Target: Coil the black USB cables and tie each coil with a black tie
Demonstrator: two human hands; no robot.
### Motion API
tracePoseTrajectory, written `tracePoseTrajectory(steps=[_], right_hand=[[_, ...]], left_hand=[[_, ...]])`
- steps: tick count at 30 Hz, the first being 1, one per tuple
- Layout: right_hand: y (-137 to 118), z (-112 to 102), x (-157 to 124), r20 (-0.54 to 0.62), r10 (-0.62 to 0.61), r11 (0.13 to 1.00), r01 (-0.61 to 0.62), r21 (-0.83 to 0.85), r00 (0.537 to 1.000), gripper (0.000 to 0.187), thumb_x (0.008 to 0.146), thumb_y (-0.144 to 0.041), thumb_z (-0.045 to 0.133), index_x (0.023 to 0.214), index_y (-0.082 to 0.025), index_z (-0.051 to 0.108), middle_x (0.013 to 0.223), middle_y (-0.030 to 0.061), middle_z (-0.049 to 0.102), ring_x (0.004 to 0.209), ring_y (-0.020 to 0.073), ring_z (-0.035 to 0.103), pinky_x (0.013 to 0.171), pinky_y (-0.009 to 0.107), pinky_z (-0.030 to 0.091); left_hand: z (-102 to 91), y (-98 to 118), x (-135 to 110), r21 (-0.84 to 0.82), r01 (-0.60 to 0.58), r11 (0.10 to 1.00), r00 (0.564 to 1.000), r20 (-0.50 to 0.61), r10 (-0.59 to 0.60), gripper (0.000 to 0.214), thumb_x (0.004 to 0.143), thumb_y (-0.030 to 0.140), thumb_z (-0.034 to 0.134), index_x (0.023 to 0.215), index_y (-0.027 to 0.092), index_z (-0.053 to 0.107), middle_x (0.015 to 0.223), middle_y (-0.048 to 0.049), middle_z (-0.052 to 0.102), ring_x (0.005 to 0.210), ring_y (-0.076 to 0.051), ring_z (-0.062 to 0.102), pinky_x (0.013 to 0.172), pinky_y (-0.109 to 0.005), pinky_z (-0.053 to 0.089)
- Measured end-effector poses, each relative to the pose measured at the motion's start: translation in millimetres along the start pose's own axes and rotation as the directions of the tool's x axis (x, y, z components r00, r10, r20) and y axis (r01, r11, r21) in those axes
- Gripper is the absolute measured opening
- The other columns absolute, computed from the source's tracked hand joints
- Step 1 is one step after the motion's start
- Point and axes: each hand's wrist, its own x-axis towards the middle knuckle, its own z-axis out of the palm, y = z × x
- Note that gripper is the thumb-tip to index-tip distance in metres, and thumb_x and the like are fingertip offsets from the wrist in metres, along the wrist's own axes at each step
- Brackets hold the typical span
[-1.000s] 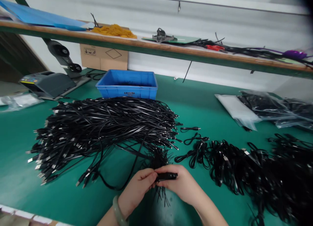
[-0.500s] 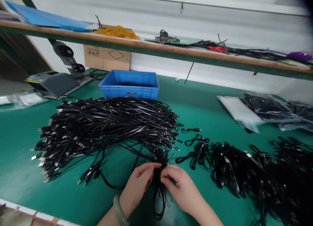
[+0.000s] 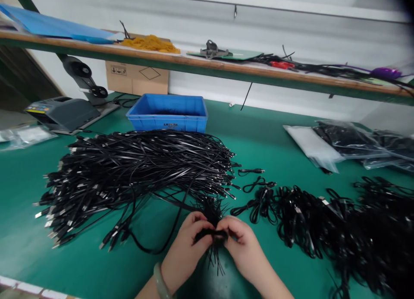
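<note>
Black cables [image 3: 211,235], tightly bunched

Bright, even indoor light casts only soft shadows; the black cable pile [image 3: 349,234] at lower right blurs, and the shelf [image 3: 207,61] bows, perhaps from lens distortion.

Your left hand [image 3: 184,251] and right hand [image 3: 242,247] pinch a small bunch of black cables [image 3: 211,234] just in front of a big heap of black USB cables [image 3: 129,182] on the green surface [image 3: 258,139], with coiled cables [image 3: 310,221] to the right and a blue plastic crate [image 3: 166,118] behind the heap.
</note>
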Motion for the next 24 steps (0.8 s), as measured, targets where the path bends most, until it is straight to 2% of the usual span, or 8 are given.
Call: tracePoseTrajectory(steps=[4, 7, 9, 12, 16, 18, 21, 24], right_hand=[[5, 4, -3, -0.103, -0.114, 0.985, 0.126, 0.12, 0.988, 0.006, 0.076, -0.023, 0.058, 0.071, -0.02, 0.06, 0.074, 0.002, 0.058, 0.075, 0.016, 0.055, 0.07, 0.026, 0.042], [10, 4, -8, 0.057, -0.003, 0.92, -0.02, 0.392, 0.998, 0.022, 0.073, -0.037, 0.065, 0.087, -0.021, 0.064, 0.084, 0.0049, 0.064, 0.08, 0.0192, 0.06, 0.073, 0.031, 0.047], [15, -8, -10, 0.143, 0.009, 0.898, -0.071, 0.433, 0.99, 0.026, 0.075, -0.042, 0.063, 0.09, -0.021, 0.066, 0.086, 0.0065, 0.066, 0.08, 0.0212, 0.062, 0.073, 0.035, 0.049], [24, -49, -8, -0.008, -0.092, 0.981, 0.092, 0.173, 0.996, 0.014, 0.08, -0.033, 0.058, 0.087, -0.024, 0.067, 0.092, 0.0067, 0.067, 0.092, 0.0234, 0.06, 0.083, 0.04, 0.047], [35, -104, 3, -0.232, -0.305, 0.857, 0.16, -0.49, 0.924, 0.028, 0.082, -0.022, 0.049, 0.107, -0.027, 0.062, 0.112, 0.0074, 0.062, 0.111, 0.0272, 0.049, 0.096, 0.053, 0.034], [34, -106, 8, -0.255, -0.355, 0.776, 0.131, -0.617, 0.899, 0.038, 0.083, -0.018, 0.044, 0.119, -0.027, 0.054, 0.118, 0.0074, 0.058, 0.113, 0.0265, 0.046, 0.097, 0.053, 0.034], [19, -72, 14, -0.102, -0.394, 0.723, 0.24, -0.647, 0.913, 0.046, 0.083, -0.013, 0.042, 0.127, -0.027, 0.045, 0.125, 0.0056, 0.053, 0.119, 0.0234, 0.042, 0.099, 0.048, 0.037], [-2, -30, 22, 0.178, -0.389, 0.65, 0.406, -0.642, 0.904, 0.055, 0.081, -0.008, 0.043, 0.132, -0.028, 0.039, 0.14, 0.0042, 0.037, 0.129, 0.0247, 0.029, 0.1, 0.046, 0.037]], left_hand=[[14.3, -6, -6, -0.484, 0.36, 0.798, 0.898, 0.413, -0.154, 0.04, 0.072, 0.055, 0.054, 0.056, 0.018, 0.053, 0.046, 0.0029, 0.044, 0.046, -0.012, 0.041, 0.049, -0.024, 0.033], [19.8, -3, -9, -0.505, 0.526, 0.684, 0.765, 0.633, -0.121, 0.048, 0.069, 0.064, 0.05, 0.056, 0.018, 0.05, 0.039, 0.0046, 0.04, 0.037, -0.011, 0.039, 0.043, -0.024, 0.03], [15.9, 6, -9, -0.333, 0.407, 0.851, 0.807, 0.567, -0.165, 0.044, 0.073, 0.058, 0.05, 0.067, 0.016, 0.059, 0.052, -0.0013, 0.056, 0.048, -0.014, 0.05, 0.05, -0.025, 0.037], [-3.9, 26, -9, 0.081, 0.057, 0.995, 0.982, 0.176, -0.071, 0.031, 0.078, 0.041, 0.053, 0.101, 0.022, 0.062, 0.101, -0.006, 0.063, 0.09, -0.02, 0.055, 0.08, -0.032, 0.041], [-41.2, 34, -2, 0.424, 0.068, 0.903, 0.962, -0.267, 0.053, 0.049, 0.081, 0.042, 0.048, 0.127, 0.028, 0.043, 0.125, -0.0064, 0.048, 0.111, -0.025, 0.044, 0.086, -0.035, 0.038], [-50.7, 28, 3, 0.391, 0.211, 0.896, 0.958, -0.265, -0.11, 0.059, 0.08, 0.044, 0.047, 0.132, 0.017, 0.037, 0.103, -0.0093, 0.059, 0.092, -0.024, 0.054, 0.074, -0.034, 0.042], [-44.5, 20, 2, 0.304, 0.314, 0.9, 0.946, -0.018, -0.324, 0.045, 0.084, 0.041, 0.037, 0.115, 0.011, 0.05, 0.061, -0.0006, 0.056, 0.059, -0.019, 0.053, 0.055, -0.028, 0.039], [-26.9, 28, -12, 0.33, 0.179, 0.927, 0.972, 0.086, -0.219, 0.029, 0.086, 0.038, 0.039, 0.093, 0.02, 0.06, 0.071, -0.0014, 0.062, 0.066, -0.017, 0.056, 0.058, -0.025, 0.038]])
